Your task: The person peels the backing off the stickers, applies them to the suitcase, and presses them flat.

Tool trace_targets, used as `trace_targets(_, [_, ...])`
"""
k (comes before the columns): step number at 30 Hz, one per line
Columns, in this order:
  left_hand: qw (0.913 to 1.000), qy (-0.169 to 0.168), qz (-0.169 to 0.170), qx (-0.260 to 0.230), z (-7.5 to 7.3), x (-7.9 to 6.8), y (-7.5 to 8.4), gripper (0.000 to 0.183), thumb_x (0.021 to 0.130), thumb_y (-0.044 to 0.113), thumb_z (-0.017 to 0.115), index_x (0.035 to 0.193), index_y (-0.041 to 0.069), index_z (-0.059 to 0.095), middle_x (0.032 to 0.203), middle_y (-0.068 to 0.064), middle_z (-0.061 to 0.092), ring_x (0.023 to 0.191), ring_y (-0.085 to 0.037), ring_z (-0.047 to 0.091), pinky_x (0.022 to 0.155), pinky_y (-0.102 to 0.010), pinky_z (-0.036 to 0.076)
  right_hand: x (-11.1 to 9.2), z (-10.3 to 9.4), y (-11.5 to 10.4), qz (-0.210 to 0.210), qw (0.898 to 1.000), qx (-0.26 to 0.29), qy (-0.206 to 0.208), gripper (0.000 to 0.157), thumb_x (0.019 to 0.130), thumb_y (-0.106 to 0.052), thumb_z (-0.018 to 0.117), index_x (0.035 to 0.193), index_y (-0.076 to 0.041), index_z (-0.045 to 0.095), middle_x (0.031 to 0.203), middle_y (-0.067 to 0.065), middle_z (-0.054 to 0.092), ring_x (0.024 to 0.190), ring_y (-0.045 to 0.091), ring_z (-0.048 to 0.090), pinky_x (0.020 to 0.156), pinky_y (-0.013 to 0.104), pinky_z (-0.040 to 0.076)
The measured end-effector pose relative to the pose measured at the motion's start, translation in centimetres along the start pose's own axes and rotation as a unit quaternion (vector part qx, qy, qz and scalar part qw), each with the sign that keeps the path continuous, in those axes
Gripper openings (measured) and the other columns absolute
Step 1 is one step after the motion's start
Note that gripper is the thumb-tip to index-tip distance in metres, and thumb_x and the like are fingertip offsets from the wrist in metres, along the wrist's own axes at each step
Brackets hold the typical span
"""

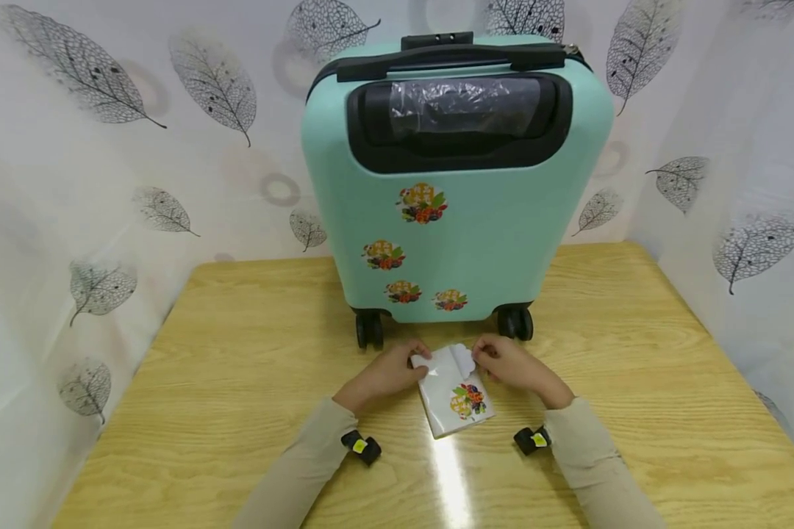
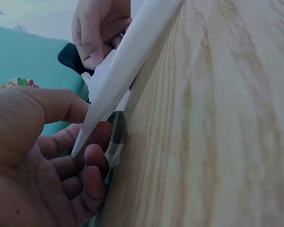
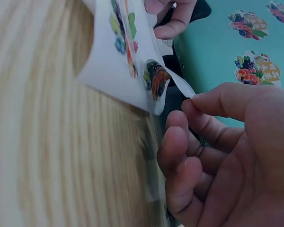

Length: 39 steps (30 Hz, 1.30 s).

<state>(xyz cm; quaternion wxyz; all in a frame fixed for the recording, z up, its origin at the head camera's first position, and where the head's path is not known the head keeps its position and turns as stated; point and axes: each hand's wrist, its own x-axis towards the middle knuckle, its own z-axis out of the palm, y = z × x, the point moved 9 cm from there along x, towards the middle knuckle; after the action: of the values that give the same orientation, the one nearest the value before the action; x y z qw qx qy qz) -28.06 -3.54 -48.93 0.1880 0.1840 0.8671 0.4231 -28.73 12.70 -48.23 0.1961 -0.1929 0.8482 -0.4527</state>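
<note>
My left hand [image 1: 395, 369] holds a white sticker sheet [image 1: 437, 400] by its upper left corner, thumb on top and fingers underneath. At the sheet's upper right, my right hand [image 1: 514, 365] pinches the edge of a sticker [image 1: 463, 360] between thumb and index finger. That sticker is partly lifted, its white back showing in the head view; one side still clings to the sheet. A fruit-print sticker [image 1: 468, 402] lies flat lower on the sheet. In the right wrist view, the peeled edge [image 3: 181, 85] meets the fingertips and the other fingers curl loosely.
A mint-green suitcase [image 1: 463, 242] stands upright on the wooden table [image 1: 251, 353], just behind the hands. Several round fruit stickers, one of them the top sticker [image 1: 423, 203], are on its front. Its black wheels [image 1: 370, 330] stand near the left hand. Leaf-patterned cloth [image 1: 225, 191] hangs behind.
</note>
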Motion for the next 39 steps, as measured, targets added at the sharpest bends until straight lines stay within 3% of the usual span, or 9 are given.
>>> trace_targets(9, [0.9996, 0.003, 0.006, 0.028, -0.6, -0.4, 0.3, 0.019, 0.092, 0.011, 0.061, 0.11, 0.006, 0.061, 0.087, -0.005, 0.06, 0.067, -0.01, 0.048, 0.056, -0.022, 0.04, -0.5, -1.1, 0.4, 0.005, 1.0, -0.007, 0.006, 0.018, 0.101, -0.011, 0.046, 0.101, 0.003, 0.057, 0.07, 0.007, 0.056, 0.051, 0.008, 0.044, 0.049, 0.024, 0.041])
trace_targets(17, [0.9976, -0.004, 0.012, 0.068, -0.6, -0.5, 0.4, 0.02, 0.093, 0.016, 0.061, 0.111, 0.009, 0.061, 0.092, -0.003, 0.062, 0.07, -0.009, 0.051, 0.059, -0.022, 0.042, -0.9, -2.4, 0.6, 0.003, 1.0, -0.012, 0.018, 0.019, 0.101, -0.01, 0.046, 0.104, 0.005, 0.057, 0.079, 0.013, 0.062, 0.058, 0.014, 0.054, 0.051, 0.025, 0.045])
trace_targets(39, [0.9966, 0.003, 0.007, 0.082, -1.2, -0.8, 0.4, 0.022, 0.094, 0.026, 0.064, 0.109, 0.011, 0.063, 0.076, 0.002, 0.059, 0.063, -0.008, 0.053, 0.056, -0.023, 0.043, -2.7, -3.5, 0.5, 0.008, 0.999, 0.033, 0.003, 0.02, 0.103, -0.011, 0.044, 0.103, 0.006, 0.053, 0.081, 0.019, 0.059, 0.061, 0.017, 0.056, 0.05, 0.026, 0.044])
